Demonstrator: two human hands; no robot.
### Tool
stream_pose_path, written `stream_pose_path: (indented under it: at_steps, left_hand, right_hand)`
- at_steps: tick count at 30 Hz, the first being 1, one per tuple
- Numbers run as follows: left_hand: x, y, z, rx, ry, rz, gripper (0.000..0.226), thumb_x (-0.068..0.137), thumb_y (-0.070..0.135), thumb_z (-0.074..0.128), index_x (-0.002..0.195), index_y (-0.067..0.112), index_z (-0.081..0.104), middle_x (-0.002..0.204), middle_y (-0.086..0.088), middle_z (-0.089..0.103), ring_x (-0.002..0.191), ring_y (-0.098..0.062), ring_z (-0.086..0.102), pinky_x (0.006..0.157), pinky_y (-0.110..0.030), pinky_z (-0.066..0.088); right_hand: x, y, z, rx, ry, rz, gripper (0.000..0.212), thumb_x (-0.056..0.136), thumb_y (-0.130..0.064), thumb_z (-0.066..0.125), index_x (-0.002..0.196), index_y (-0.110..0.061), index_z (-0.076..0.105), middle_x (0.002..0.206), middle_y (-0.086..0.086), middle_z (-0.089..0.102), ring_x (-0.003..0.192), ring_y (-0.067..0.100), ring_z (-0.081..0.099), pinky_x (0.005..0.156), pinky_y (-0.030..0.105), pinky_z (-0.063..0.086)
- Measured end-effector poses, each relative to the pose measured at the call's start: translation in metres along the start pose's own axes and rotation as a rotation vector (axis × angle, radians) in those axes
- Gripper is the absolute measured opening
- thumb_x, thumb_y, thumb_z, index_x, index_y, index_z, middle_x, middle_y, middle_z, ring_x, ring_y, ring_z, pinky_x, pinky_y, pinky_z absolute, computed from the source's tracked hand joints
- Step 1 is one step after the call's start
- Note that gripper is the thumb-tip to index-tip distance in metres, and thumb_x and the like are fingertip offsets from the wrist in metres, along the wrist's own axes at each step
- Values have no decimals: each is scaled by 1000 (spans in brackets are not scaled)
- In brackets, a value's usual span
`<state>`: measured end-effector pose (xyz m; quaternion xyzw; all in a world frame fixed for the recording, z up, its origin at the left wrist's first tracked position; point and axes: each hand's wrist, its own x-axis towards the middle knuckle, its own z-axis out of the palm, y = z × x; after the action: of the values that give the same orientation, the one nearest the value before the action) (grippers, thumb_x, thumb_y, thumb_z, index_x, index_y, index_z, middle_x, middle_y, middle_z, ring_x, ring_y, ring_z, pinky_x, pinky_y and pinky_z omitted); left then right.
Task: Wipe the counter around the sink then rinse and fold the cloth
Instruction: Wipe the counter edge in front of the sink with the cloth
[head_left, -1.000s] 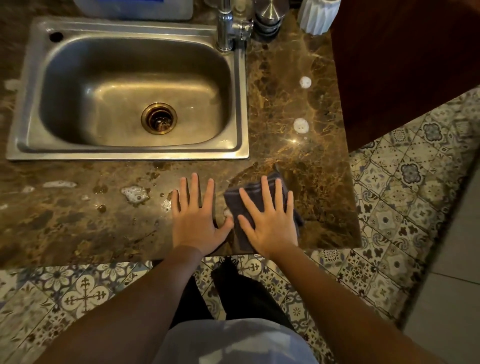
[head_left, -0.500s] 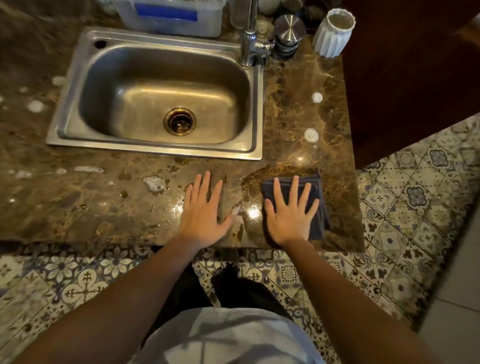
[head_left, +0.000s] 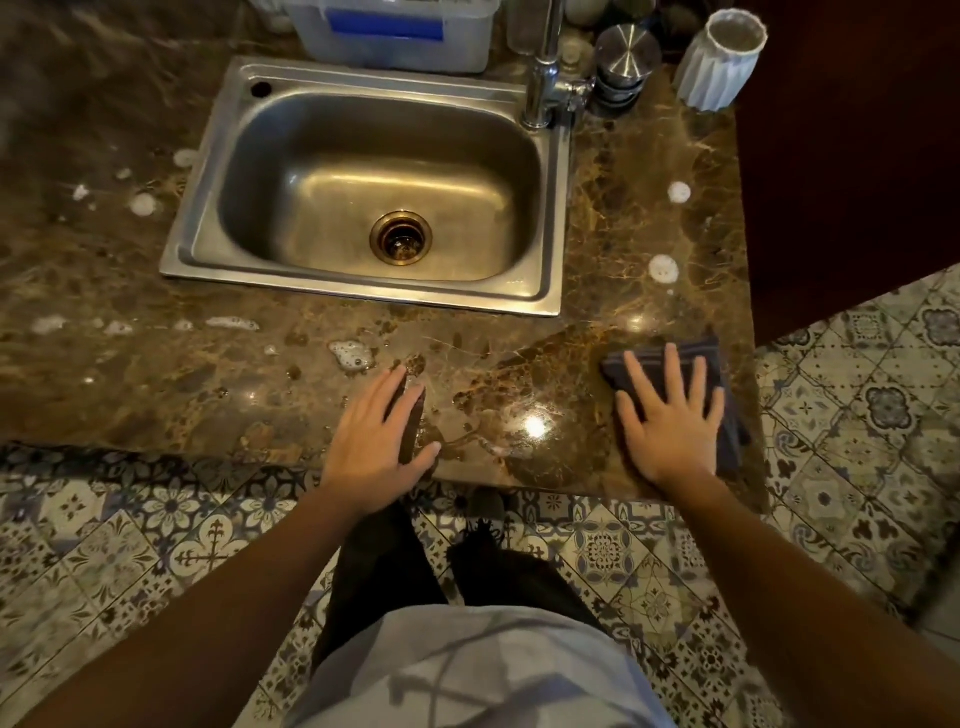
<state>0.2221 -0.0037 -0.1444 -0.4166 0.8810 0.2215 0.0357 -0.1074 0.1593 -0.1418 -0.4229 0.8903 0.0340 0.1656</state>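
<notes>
A dark grey-blue cloth (head_left: 696, 358) lies flat on the brown marble counter (head_left: 613, 218) at its front right corner. My right hand (head_left: 670, 421) presses flat on the cloth with fingers spread. My left hand (head_left: 379, 436) rests flat on the bare counter near the front edge, fingers apart, holding nothing. The steel sink (head_left: 208, 218) sits behind both hands, its basin empty, with the tap (head_left: 543, 78) at its back right corner. Foam blobs (head_left: 353, 353) dot the counter in front of and left of the sink, and two white spots (head_left: 663, 268) lie right of it.
A clear plastic box with a blue label (head_left: 395, 31) stands behind the sink. A steel canister (head_left: 626, 57) and a white ribbed cup (head_left: 719, 60) stand at the back right. Dark wood panelling (head_left: 852, 156) bounds the counter's right side. Patterned floor tiles (head_left: 857, 415) lie below.
My right hand has slid the cloth rightward along the front edge to the counter's right corner. My left hand has stayed near the front edge.
</notes>
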Motion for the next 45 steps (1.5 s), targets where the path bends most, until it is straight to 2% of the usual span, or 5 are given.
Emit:
stream_pose_path:
  at_steps: [4,12,24,36,45]
  left_hand:
    - [-1,10,5,-37,50,-16,77,91,58,51,155,19,32,168,-5,16,155,-26,9,124,-54,16]
    - [-1,5,4,-41,51,20,74,90,55,50,151,14,39,165,-11,24,153,-31,17,121,-59,22]
    - [-4,37,-2,136,0,-93,77,95,54,46,156,9,29,165,-17,20,153,-37,15,124,-54,17]
    - [18,46,-18,286,-11,-156,51,93,38,56,137,13,51,143,-16,47,129,-39,43,98,-55,45]
    - [36,53,-27,200,-131,-66,75,95,60,48,156,22,25,168,-8,11,152,-35,14,118,-55,26]
  right_hand:
    - [3,-70,3,163,11,371,60,102,-57,20,158,-45,-1,169,9,-6,153,43,-8,118,68,2]
    - [-54,-108,23,-87,-82,-671,52,106,-55,19,156,-50,8,170,0,-1,155,36,-8,122,61,-1]
    - [-7,-17,2,179,10,447,58,103,-58,16,158,-45,4,170,6,-6,153,39,-10,119,66,-1]
    - [-14,-47,15,-182,-2,-895,52,103,-61,23,154,-54,15,170,-1,7,155,37,-1,122,60,2]
    - [13,-98,2,42,-124,-63,66,100,-65,13,156,-44,-12,167,9,-21,149,48,-21,115,71,-6]
